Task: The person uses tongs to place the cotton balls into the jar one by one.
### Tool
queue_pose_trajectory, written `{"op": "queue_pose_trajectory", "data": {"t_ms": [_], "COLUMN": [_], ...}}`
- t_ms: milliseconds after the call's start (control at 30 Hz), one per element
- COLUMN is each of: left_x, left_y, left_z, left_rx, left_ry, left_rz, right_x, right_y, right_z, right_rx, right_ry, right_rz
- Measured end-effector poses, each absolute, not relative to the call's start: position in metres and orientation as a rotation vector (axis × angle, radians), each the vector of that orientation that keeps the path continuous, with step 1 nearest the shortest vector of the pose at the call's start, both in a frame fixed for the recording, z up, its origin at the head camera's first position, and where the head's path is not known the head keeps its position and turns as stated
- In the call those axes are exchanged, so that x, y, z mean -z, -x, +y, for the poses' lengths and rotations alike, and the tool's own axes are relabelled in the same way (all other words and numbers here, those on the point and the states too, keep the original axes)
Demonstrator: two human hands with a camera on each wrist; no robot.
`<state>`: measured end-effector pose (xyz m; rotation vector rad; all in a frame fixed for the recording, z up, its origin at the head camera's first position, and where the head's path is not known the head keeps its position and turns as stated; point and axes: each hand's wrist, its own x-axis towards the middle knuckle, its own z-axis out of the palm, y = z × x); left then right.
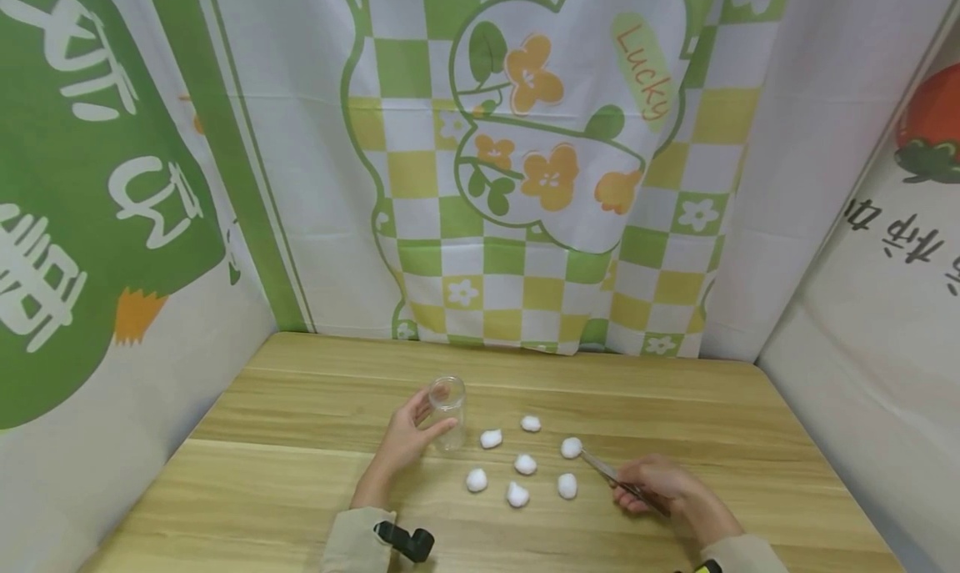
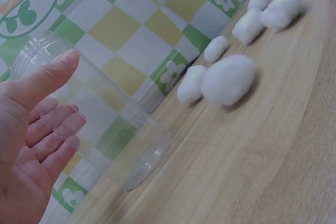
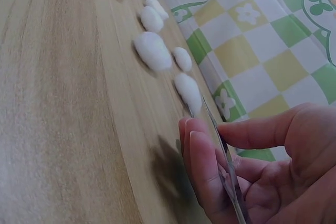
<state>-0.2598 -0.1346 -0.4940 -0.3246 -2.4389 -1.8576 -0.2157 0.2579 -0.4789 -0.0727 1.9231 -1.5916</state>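
Note:
My left hand point(image 1: 405, 439) is curled round a clear, lidless plastic jar point(image 2: 123, 129) that stands upright on the table, its fingers behind it and the thumb in front. Nothing shows inside the jar. Between thumb and fingers, my right hand point(image 1: 663, 483) holds metal tweezers point(image 1: 600, 466). Their two tips are spread apart at the near side of the rightmost cotton ball point(image 1: 571, 448); whether they touch it I cannot tell. Several other white cotton balls point(image 1: 525, 464) lie scattered between the jar and the tweezers.
The wood-grain table point(image 1: 300, 406) ends at the back against a green-and-yellow checked curtain point(image 1: 540, 289). Printed cloth walls stand on the left point(image 1: 150, 406) and right point(image 1: 862, 331). A black device point(image 1: 405, 541) is strapped at the left sleeve.

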Motion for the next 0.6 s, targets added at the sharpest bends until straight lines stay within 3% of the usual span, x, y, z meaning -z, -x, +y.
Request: {"op": "queue_pose_trajectory", "data": {"t_ms": [600], "left_x": [0.496], "left_y": [0.262], "left_z": [-0.134], "left_rx": [1.852], "left_ry": [0.310], "left_rz": [-2.434], "right_x": [0.483], "right_y": [0.219], "right_z": [0.246], "right_rx": [1.611], "right_ry": [-0.001], "right_rz": [1.999]}}
